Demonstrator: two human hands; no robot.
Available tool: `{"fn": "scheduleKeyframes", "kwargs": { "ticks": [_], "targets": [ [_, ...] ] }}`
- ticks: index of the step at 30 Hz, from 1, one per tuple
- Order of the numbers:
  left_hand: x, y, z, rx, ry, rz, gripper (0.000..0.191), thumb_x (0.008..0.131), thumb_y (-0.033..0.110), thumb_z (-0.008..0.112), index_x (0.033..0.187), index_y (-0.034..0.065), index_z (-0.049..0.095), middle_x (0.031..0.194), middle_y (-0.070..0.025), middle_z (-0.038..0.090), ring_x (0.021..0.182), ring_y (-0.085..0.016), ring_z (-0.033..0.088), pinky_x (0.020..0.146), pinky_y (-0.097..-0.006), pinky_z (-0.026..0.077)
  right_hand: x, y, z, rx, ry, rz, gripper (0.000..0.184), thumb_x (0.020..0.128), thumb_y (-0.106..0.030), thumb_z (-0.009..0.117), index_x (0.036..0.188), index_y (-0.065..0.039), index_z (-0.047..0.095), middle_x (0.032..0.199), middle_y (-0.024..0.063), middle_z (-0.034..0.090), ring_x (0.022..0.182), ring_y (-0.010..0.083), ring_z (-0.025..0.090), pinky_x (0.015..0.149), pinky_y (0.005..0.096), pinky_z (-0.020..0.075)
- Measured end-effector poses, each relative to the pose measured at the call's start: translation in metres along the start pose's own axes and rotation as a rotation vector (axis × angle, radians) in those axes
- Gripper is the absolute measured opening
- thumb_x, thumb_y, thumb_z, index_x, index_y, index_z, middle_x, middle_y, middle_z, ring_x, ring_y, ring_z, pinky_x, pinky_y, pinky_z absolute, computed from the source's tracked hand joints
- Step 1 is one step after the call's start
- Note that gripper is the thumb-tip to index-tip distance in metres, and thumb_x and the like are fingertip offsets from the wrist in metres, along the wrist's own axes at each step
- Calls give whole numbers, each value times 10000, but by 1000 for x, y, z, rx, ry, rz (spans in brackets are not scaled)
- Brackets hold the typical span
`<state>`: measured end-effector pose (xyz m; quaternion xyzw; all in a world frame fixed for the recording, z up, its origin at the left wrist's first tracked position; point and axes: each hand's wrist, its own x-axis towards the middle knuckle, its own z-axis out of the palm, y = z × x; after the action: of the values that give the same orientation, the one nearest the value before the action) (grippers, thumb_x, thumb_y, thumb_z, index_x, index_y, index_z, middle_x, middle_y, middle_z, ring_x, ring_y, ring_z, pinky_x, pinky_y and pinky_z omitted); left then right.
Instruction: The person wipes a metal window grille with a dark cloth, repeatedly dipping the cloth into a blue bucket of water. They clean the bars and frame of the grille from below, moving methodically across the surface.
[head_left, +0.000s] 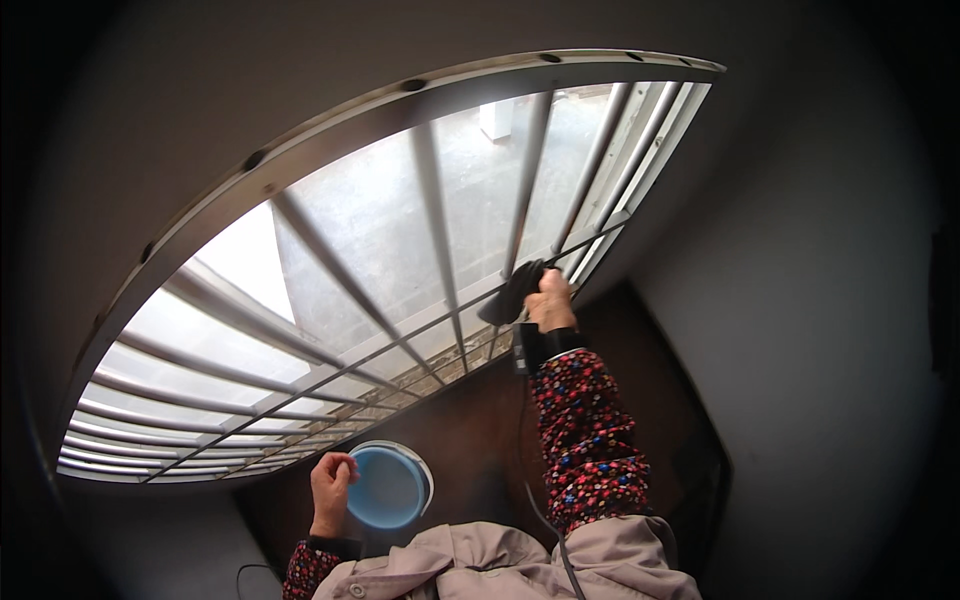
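A dark cloth (516, 294), bunched up, is in my right hand (552, 301). It presses against or hangs over the metal window bars (439, 217) low on their right side, near a thin crossbar (390, 346). The hand is slightly blurred and hides part of the cloth. Lower in the view, my left hand (333, 480) hovers beside the rim of a light blue bucket (386, 487), its fingers curled in with nothing visible in them. A white handle lies along the bucket's right rim. I cannot tell what is inside the bucket.
Behind the bars are bright window panes (360, 247) above a stained sill (397, 397). The bucket stands on a dark reddish-brown floor (472, 442). A grey wall (795, 360) rises at the right. From a small black device (523, 349) at my right wrist, a cable (541, 517) runs towards my body.
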<state>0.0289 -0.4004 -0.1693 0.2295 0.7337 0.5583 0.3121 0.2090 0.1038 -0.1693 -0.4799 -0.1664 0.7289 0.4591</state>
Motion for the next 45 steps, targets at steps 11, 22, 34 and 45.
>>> {"fn": "scheduleKeyframes", "kwargs": {
  "ticks": [11,22,34,45],
  "targets": [
    [24,4,113,77,-8,-146,123,991,27,529,971,4,649,848,-42,659,707,-105,636,661,-242,551,198,-188,-67,-88,526,-746,532,957,-341,545,1340,24,492,1168,206,643,1015,316,651,845,450,518],
    [23,14,110,117,-195,-151,137,978,40,535,965,7,667,874,-24,658,768,-97,636,713,-242,543,46,-44,13,256,346,-758,384,1014,-102,542,1379,5,494,1305,150,588,1163,263,591,1037,366,456],
    [27,22,179,235,-241,-174,125,951,29,547,962,-11,664,807,-13,641,743,-97,609,683,-249,503,-10,48,31,210,130,-588,314,1055,-115,490,1338,11,434,1267,167,558,1128,256,561,996,359,449],
    [21,59,189,315,-173,-352,137,1012,76,518,996,25,644,878,-33,657,769,-95,626,702,-244,536,-22,25,25,201,-5,-649,300,1064,-132,514,1328,-23,422,1233,85,527,1120,161,514,978,307,447]
  ]
}}
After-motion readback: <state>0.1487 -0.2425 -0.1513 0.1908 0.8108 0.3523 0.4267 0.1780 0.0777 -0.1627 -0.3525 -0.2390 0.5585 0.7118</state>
